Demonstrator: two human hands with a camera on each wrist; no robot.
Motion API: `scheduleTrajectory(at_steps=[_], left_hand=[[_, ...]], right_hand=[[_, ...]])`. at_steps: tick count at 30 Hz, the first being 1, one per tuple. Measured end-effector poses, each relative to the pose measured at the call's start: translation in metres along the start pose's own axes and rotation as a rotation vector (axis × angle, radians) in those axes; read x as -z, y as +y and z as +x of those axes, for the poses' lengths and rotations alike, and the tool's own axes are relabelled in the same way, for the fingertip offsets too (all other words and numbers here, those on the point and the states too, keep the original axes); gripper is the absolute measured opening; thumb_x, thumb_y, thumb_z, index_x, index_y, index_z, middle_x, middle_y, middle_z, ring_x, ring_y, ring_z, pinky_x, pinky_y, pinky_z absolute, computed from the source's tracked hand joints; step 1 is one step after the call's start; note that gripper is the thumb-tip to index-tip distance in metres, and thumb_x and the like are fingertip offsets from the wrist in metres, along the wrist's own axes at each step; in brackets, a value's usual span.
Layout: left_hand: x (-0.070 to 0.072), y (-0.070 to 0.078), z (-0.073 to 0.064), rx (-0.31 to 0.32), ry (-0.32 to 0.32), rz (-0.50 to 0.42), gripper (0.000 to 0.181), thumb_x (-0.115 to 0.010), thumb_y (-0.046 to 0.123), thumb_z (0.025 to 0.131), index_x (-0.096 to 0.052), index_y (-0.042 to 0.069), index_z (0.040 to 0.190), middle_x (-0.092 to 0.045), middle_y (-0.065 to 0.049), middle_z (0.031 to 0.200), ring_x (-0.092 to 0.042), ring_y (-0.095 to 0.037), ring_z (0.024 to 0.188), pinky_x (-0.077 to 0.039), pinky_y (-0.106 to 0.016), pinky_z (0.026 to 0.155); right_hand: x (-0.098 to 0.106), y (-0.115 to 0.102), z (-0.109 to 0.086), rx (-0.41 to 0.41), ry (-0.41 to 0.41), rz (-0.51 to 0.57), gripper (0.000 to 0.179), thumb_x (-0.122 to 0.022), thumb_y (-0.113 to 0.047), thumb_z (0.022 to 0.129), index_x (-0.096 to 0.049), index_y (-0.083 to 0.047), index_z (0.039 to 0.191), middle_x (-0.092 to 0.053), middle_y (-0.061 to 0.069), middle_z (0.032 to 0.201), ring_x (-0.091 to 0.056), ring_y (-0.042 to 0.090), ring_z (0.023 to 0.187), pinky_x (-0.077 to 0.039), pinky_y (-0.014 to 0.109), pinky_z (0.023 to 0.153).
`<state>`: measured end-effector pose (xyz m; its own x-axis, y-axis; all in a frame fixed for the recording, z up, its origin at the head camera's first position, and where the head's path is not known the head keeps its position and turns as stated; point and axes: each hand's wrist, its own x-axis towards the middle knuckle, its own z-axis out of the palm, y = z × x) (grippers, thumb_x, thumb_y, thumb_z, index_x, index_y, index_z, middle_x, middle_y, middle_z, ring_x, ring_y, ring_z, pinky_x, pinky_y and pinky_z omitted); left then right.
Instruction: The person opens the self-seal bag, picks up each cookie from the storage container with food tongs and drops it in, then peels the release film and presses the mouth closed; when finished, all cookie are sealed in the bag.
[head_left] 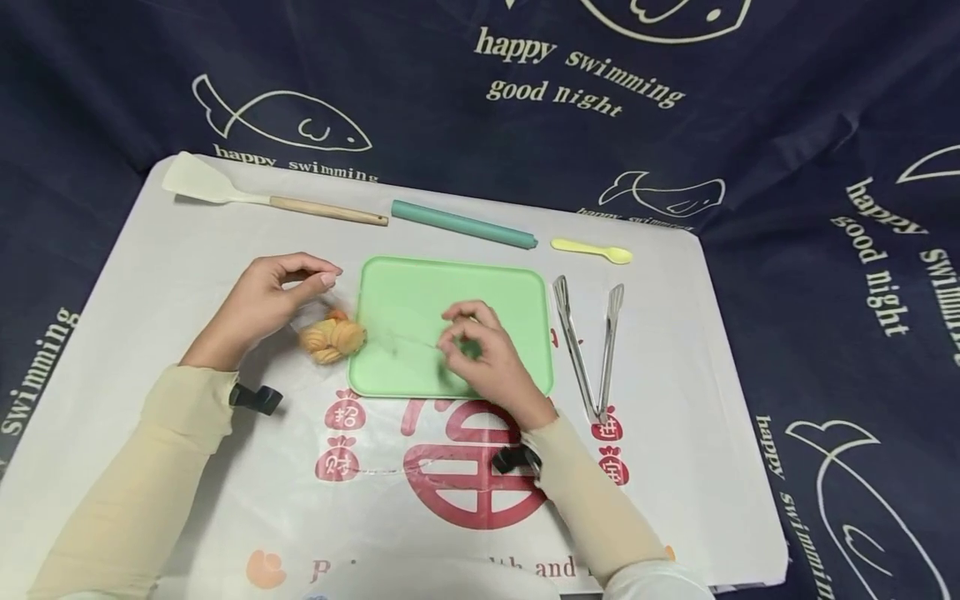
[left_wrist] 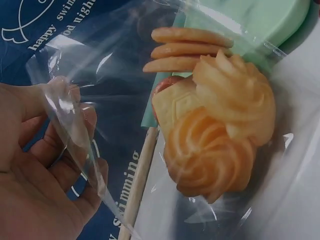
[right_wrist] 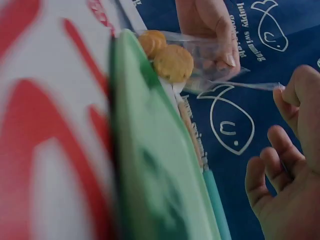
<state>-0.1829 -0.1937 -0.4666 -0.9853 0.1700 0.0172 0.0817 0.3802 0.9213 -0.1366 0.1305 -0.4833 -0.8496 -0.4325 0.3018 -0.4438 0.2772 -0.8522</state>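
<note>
My left hand (head_left: 262, 304) pinches one side of a clear plastic bag (left_wrist: 95, 165) with cookies inside. Two swirled butter cookies (left_wrist: 210, 155) show through the film in the left wrist view, beside a stack of thin round biscuits (left_wrist: 182, 50) and a pale square one. Out to the right, my right hand (head_left: 487, 350) pinches a thin clear strip of plastic (right_wrist: 255, 86) between thumb and forefinger, its other fingers loosely bent. That strip stretches taut from the bag in the right wrist view. Below the hands lies a light green tray (head_left: 450, 287); the bag overlaps its left edge.
Along the table's back edge lie a white spatula (head_left: 202, 182) with a wooden handle, a teal stick (head_left: 465, 223) and a yellow spoon (head_left: 592, 250). Metal tongs (head_left: 573, 342) rest spread to the right of the tray. A dark blue printed cloth (head_left: 420, 50) hangs behind.
</note>
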Motion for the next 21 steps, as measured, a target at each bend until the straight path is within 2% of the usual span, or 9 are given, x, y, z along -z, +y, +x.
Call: scheduleTrajectory(at_steps=[3, 7, 9, 14, 18, 21], left_hand=[[-0.005, -0.001, 0.003, 0.004, -0.003, 0.0, 0.034, -0.069, 0.033, 0.099, -0.074, 0.003, 0.115, -0.071, -0.001, 0.115, -0.06, -0.013, 0.111, -0.045, -0.028, 0.093], [-0.012, -0.002, 0.006, 0.017, -0.009, -0.03, 0.032, -0.068, 0.031, 0.1, -0.073, 0.004, 0.116, -0.07, -0.002, 0.116, -0.061, -0.012, 0.106, -0.048, -0.023, 0.087], [-0.012, -0.002, 0.007, 0.022, -0.012, -0.042, 0.031, -0.068, 0.03, 0.1, -0.073, 0.004, 0.116, -0.07, -0.003, 0.116, -0.063, -0.012, 0.103, -0.05, -0.021, 0.084], [-0.015, 0.001, 0.009, 0.021, -0.028, -0.017, 0.032, -0.068, 0.032, 0.1, -0.074, 0.005, 0.116, -0.07, -0.005, 0.117, -0.064, -0.013, 0.101, -0.05, -0.022, 0.081], [-0.017, 0.002, 0.011, 0.025, -0.049, 0.016, 0.034, -0.067, 0.035, 0.1, -0.073, 0.006, 0.117, -0.07, -0.005, 0.118, -0.062, -0.015, 0.103, -0.048, -0.026, 0.083], [-0.019, 0.004, 0.011, 0.019, -0.077, 0.013, 0.033, -0.067, 0.032, 0.101, -0.073, 0.005, 0.117, -0.07, -0.006, 0.118, -0.06, -0.019, 0.106, -0.046, -0.032, 0.09]], right_hand=[[0.012, -0.017, -0.031, -0.015, -0.038, 0.02, 0.009, -0.066, 0.005, 0.089, -0.066, -0.004, 0.087, -0.056, 0.017, 0.123, -0.051, 0.035, 0.113, -0.046, 0.037, 0.093], [0.018, -0.039, -0.06, 0.0, -0.135, 0.024, 0.016, -0.064, 0.01, 0.086, -0.067, -0.006, 0.087, -0.057, 0.019, 0.118, -0.051, 0.033, 0.111, -0.049, 0.035, 0.089], [0.018, -0.042, -0.069, 0.022, -0.19, 0.02, 0.018, -0.065, 0.01, 0.086, -0.068, -0.008, 0.088, -0.058, 0.018, 0.116, -0.052, 0.03, 0.11, -0.05, 0.033, 0.086], [0.019, -0.031, -0.085, 0.105, -0.309, 0.041, 0.022, -0.065, 0.01, 0.081, -0.068, -0.011, 0.088, -0.063, 0.009, 0.106, -0.056, 0.021, 0.104, -0.048, 0.028, 0.086], [0.016, -0.02, -0.093, 0.175, -0.436, 0.068, 0.026, -0.067, 0.007, 0.076, -0.069, -0.017, 0.088, -0.066, -0.007, 0.096, -0.058, 0.013, 0.089, -0.05, 0.029, 0.078], [0.013, -0.018, -0.095, 0.17, -0.525, 0.035, 0.024, -0.067, 0.002, 0.078, -0.07, -0.02, 0.088, -0.064, -0.015, 0.092, -0.056, 0.011, 0.08, -0.05, 0.025, 0.069]])
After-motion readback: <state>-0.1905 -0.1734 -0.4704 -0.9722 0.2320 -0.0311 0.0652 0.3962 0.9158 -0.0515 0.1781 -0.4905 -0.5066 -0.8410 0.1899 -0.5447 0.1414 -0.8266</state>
